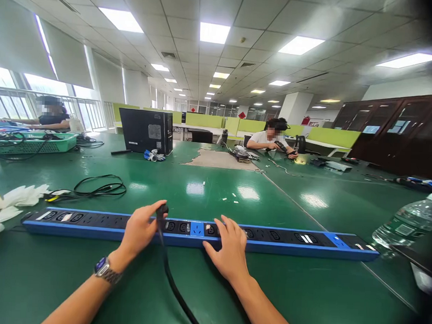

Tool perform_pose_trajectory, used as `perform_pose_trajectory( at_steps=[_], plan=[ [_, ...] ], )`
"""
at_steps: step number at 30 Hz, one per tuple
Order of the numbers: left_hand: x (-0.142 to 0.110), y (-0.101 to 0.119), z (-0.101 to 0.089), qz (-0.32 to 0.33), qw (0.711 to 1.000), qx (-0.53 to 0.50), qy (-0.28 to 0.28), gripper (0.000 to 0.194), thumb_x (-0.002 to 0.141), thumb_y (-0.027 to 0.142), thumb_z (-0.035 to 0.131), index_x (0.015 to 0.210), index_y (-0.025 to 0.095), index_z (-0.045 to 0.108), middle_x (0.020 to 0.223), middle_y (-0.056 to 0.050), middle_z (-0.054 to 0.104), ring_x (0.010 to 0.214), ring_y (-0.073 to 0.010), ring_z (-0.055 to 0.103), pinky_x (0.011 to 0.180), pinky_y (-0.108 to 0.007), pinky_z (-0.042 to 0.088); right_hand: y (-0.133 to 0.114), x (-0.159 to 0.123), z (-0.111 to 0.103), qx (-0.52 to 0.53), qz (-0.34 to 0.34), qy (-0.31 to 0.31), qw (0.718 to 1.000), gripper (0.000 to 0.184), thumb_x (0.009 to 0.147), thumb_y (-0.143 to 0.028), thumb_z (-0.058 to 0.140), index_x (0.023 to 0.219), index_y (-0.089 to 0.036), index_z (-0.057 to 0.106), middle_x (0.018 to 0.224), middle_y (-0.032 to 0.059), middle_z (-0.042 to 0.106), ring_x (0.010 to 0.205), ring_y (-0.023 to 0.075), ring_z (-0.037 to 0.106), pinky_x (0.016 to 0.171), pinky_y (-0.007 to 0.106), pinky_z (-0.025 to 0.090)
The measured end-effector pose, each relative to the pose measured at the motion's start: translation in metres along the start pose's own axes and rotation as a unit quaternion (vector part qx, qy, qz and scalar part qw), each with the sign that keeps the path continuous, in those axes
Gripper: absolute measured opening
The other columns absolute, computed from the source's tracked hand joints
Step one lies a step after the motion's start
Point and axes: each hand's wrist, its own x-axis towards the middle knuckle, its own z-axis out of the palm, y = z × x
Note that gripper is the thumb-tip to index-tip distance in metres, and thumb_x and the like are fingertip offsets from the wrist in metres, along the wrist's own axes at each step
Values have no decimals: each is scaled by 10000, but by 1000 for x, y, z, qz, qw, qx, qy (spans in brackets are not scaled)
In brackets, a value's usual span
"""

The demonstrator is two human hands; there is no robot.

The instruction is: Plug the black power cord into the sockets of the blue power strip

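A long blue power strip [287,250] with black sockets lies across the table in front of me. My left hand [139,228] is closed around a black power plug [162,210] over the strip's middle-left sockets. From the plug a thick black cable [174,287] hangs down toward me. Whether the plug touches a socket, I cannot tell. My right hand [230,246] grips the strip just right of its blue middle socket [197,229], with the thumb at the front side and the fingers over the top.
A coiled black cable [100,188] lies behind the strip's left part. White tissues [24,195] are at the left, a water bottle [410,220] at the right. Farther back stand a black computer case [144,130] and a green basket [41,145]. Two people sit across the table.
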Motion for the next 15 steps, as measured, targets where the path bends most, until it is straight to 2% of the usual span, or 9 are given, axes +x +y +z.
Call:
perform_pose_trajectory(
  at_steps=[3, 5, 9, 12, 15],
  plan=[
    [-11, -21, -18, -32, 998, 15, -50, 419, 880, 484, 511, 1182, 225, 644, 1013, -59, 752, 889, -235, 689, 811, -349, 535, -1, 0, 0, -2, 2, 0, 1000, 525, 772, -392, 627, 1261, -216, 551, 1388, 125, 515, 1282, 328, 426, 1071, 573, 271],
    [-15, -26, -22, -29, 995, 3, -93, 441, 881, 498, 509, 1189, 214, 645, 1012, -59, 753, 869, -230, 697, 796, -336, 544, -4, 0, 0, -1, 5, -1, 1000, 505, 770, -383, 627, 1243, -220, 563, 1382, 119, 522, 1282, 323, 428, 1082, 581, 252],
    [-11, -22, -20, 4, 991, -12, -134, 435, 883, 489, 510, 1188, 214, 653, 1083, -75, 739, 955, -237, 691, 876, -354, 530, -14, 1, 2, 15, 0, -3, 1000, 458, 799, -383, 601, 1223, -211, 578, 1367, 117, 535, 1281, 307, 435, 1099, 569, 247],
    [-4, -20, -19, 18, 990, 9, -138, 405, 883, 463, 501, 1172, 229, 661, 1119, -74, 729, 1008, -242, 677, 920, -375, 512, -24, 3, 3, 32, -25, -2, 999, 438, 818, -384, 585, 1216, -200, 583, 1361, 119, 538, 1280, 301, 435, 1101, 554, 266],
    [1, -19, -23, 19, 984, 46, -171, 389, 887, 432, 485, 1176, 238, 660, 1126, -67, 726, 1011, -240, 673, 915, -365, 509, -27, 3, 4, 43, -42, 1, 998, 417, 819, -384, 586, 1197, -208, 591, 1346, 112, 551, 1272, 304, 443, 1088, 557, 293]
  ],
)
